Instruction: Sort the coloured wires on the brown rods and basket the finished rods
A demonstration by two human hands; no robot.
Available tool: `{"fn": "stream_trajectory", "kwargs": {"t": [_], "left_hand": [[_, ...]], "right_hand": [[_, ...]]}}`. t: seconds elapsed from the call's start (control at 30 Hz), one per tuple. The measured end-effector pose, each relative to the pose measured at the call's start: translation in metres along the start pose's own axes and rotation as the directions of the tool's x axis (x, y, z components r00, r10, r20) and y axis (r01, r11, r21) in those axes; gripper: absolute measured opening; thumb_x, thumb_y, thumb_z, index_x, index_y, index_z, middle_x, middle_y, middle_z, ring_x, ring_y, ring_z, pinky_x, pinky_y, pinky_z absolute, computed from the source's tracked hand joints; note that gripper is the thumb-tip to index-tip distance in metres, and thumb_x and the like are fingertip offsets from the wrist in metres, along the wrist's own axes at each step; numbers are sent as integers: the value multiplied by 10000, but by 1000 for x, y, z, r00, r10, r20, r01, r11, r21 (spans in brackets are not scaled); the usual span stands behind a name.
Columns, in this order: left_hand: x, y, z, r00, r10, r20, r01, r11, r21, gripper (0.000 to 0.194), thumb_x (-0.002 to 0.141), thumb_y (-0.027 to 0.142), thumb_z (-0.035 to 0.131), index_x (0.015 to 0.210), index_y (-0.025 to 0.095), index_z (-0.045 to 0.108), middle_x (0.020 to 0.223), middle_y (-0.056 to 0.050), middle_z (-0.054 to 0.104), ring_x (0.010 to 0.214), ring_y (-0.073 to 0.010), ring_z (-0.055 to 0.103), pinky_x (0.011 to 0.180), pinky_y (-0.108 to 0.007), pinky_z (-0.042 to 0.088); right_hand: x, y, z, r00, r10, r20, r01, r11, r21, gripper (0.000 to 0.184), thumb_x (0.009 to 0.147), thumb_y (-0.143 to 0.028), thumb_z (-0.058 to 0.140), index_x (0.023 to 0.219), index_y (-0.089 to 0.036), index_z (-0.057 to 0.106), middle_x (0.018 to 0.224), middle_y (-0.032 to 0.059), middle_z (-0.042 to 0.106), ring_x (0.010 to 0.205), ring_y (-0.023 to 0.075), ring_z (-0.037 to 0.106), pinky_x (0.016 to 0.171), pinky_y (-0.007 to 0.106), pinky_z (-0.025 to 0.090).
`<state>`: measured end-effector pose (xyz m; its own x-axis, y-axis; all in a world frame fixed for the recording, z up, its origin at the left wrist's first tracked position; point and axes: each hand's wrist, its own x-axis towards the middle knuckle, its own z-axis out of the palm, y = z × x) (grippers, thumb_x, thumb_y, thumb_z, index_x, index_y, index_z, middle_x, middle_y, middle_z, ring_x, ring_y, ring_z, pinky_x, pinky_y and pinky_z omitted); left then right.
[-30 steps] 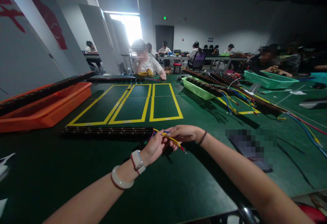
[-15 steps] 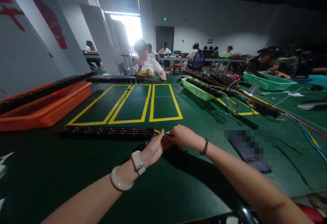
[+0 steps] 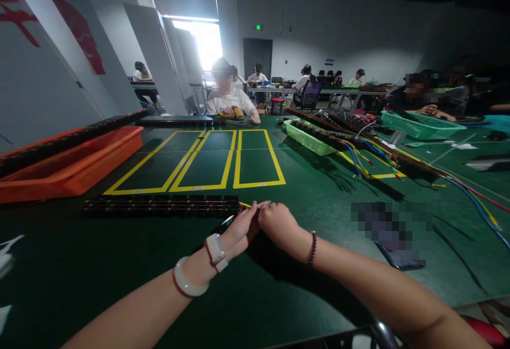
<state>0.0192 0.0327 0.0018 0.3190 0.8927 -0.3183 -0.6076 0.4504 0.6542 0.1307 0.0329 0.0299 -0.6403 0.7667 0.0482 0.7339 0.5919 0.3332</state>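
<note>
A long black strip with thin metal lines (image 3: 163,206) lies across the green table in front of me. Coloured wires (image 3: 244,205), yellow, red and blue, run from its right end into my hands. My left hand (image 3: 241,229) is closed round these wires, its thumb pointing up along them. Pressed against it, my right hand (image 3: 279,224) is curled with its fingers pinched on the wires close by the left fingertips. The wire ends are hidden between the hands. A dark object (image 3: 223,224), partly covered, sits just behind my left wrist.
An orange basket (image 3: 71,171) holding a black strip stands at left. Yellow tape frames (image 3: 258,184) mark the table ahead. At right are a green basket (image 3: 311,142) under wired strips and a phone (image 3: 398,253). A person (image 3: 229,96) sits opposite with a yellow tool.
My right hand has turned and curled more tightly, its wrist shifting slightly left and down. The black strip has slid a little left. The person opposite has lowered a hand to the yellow tool.
</note>
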Motion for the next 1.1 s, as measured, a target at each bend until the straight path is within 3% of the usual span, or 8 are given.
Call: {"fn": "stream_trajectory", "kwargs": {"t": [0.23, 0.37, 0.5, 0.6, 0.67, 0.8, 1.0, 1.1], "left_hand": [[7, 0, -3, 1000, -9, -27, 8, 1000, -27, 168, 870, 162, 512, 824, 95, 658, 809, -80, 673, 725, -123, 615, 701, -215, 481], [8, 0, -3, 1000, 13, -11, -13, 999, -43, 182, 877, 136, 487, 754, 100, 617, 658, -38, 626, 563, -86, 567, 565, -182, 452], [8, -1, -4, 997, -10, 74, 13, 999, -39, 199, 905, 163, 429, 842, 82, 600, 907, -140, 670, 802, -155, 642, 764, -255, 492], [9, -1, -4, 995, 23, 92, -18, 999, -52, 187, 905, 168, 426, 836, 85, 579, 1073, -184, 638, 1015, -200, 608, 943, -325, 437], [9, -1, -5, 994, 36, 105, -31, 998, -49, 186, 906, 172, 423, 826, 88, 568, 1117, -196, 620, 1061, -214, 589, 987, -352, 408], [10, -2, -6, 994, 39, 106, -36, 999, -34, 190, 909, 178, 416, 825, 90, 561, 1115, -200, 619, 1038, -213, 601, 984, -355, 408], [12, -4, -6, 996, 27, 81, -24, 999, -35, 240, 919, 217, 410, 783, 91, 562, 993, -190, 657, 926, -192, 634, 893, -314, 457], [10, -3, -3, 995, 43, 84, -42, 999, -23, 266, 918, 249, 423, 767, 96, 578, 864, -147, 673, 840, -171, 642, 843, -290, 473]], "right_hand": [[-9, 8, -13, 999, 10, -36, -10, 1000, 18, 188, 854, -108, 493, 984, -97, 628, 903, 144, 635, 789, 223, 596, 646, 308, 435], [-22, 22, -18, 976, -43, -215, 60, 996, 73, 133, 890, -181, 495, 866, -131, 616, 809, 94, 622, 734, 182, 564, 614, 284, 349], [-46, 33, -5, 881, -194, -432, 267, 957, 117, 322, 959, -358, 398, 805, -149, 588, 744, 54, 597, 677, 133, 519, 616, 281, 293], [-64, 35, 9, 834, -323, -448, 391, 918, 68, 344, 950, -409, 405, 777, -158, 562, 677, 26, 557, 641, 128, 482, 604, 285, 272], [-73, 35, 15, 831, -374, -412, 415, 910, 11, 284, 953, -378, 409, 887, -155, 572, 686, 22, 549, 634, 131, 469, 595, 288, 273], [-77, 35, 20, 839, -393, -376, 380, 918, -111, 251, 941, -131, 376, 1142, -95, 521, 763, 44, 560, 663, 140, 478, 595, 294, 307], [-67, 36, 12, 790, -410, -456, 397, 909, -130, 270, 935, -89, 349, 1111, -55, 551, 799, 72, 566, 703, 144, 494, 632, 293, 369], [-58, 40, -2, 795, -330, -509, 363, 931, -37, 271, 934, -112, 354, 1100, -71, 565, 889, 95, 582, 766, 156, 508, 691, 299, 398]]}}
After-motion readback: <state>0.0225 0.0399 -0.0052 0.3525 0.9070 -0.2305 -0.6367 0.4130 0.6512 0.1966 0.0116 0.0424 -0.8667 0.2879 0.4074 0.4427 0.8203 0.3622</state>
